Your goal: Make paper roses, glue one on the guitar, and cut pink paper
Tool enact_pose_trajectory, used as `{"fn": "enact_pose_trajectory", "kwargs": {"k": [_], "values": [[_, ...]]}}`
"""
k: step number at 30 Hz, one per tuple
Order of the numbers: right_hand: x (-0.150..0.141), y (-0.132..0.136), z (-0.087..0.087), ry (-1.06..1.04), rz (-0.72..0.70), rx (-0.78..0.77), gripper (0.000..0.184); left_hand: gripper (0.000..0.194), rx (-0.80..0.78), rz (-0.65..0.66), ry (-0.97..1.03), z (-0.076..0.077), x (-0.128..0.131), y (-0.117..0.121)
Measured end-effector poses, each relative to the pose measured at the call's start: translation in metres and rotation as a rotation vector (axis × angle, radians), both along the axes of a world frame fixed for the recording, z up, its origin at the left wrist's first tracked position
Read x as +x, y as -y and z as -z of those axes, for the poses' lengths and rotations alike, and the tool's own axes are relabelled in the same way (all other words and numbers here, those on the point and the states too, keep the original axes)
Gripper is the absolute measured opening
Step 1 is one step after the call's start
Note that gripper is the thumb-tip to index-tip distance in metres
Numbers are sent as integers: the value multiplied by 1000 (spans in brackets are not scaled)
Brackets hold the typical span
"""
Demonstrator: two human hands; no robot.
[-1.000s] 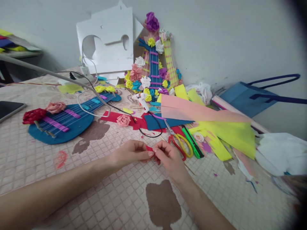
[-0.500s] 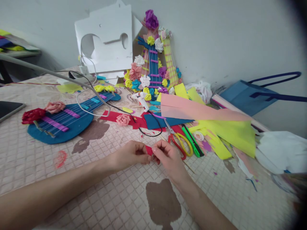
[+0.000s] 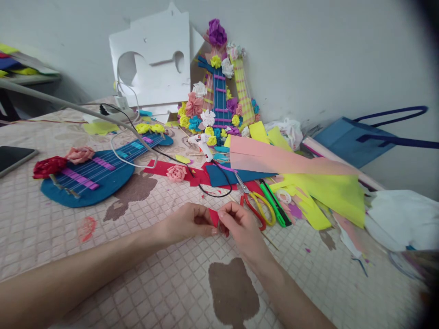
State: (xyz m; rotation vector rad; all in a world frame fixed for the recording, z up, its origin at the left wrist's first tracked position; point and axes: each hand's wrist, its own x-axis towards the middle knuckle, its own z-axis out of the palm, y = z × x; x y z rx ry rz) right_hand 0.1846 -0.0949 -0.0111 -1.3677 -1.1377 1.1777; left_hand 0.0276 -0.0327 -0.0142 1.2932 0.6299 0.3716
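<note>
Between the fingertips of both hands is a small piece of red crepe paper (image 3: 214, 216), mostly covered by the fingers. My left hand (image 3: 192, 221) pinches its left side, thumb below. My right hand (image 3: 238, 223) grips the right side with thumb and forefinger, and a bit of dark red shows under those fingers. Just beyond the hands lie red strips of paper (image 3: 156, 167) and a pink paper rose (image 3: 176, 172). Scissors (image 3: 252, 198) with red and yellow handles rest close to my right hand, beside a green utility knife (image 3: 275, 203).
A blue paper guitar (image 3: 92, 180) with roses lies at left, a white cable (image 3: 113, 154) crossing near it. A hot glue gun (image 3: 203, 145) stands behind the strips. Decorated guitars (image 3: 221, 98) lean on the wall. Yellow paper (image 3: 329, 194) and a blue bag (image 3: 353, 141) are at right.
The fingers have shifted slightly on the red paper, which now shows as a narrower, pointed shape. Both hands stay in nearly the same place; the view has tilted a little.
</note>
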Motion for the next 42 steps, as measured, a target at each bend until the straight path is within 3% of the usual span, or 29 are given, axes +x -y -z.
{"fn": "enact_pose_trajectory", "kwargs": {"k": [9, 16, 23, 27, 35, 42], "values": [[0, 1, -3, 29, 3, -23, 20, 25, 5, -163, -41, -11, -4, -6], [1, 1, -3, 33, -10, -5, 20, 27, -18, -112, -47, -10, -4, -7], [1, 1, 2, -21, -14, 14, 36, 25, 4, -160, -17, -7, -5, -7], [1, 1, -1, 20, -73, 1, 28, 23, 4, -155, -23, -5, -5, -7], [0, 1, -4, 74, -54, -11, 21, 23, 28, -137, -33, -8, -5, -7], [-1, 0, -1, 37, -44, -12, 20, 24, -75, -119, 8, -6, -5, -6]]}}
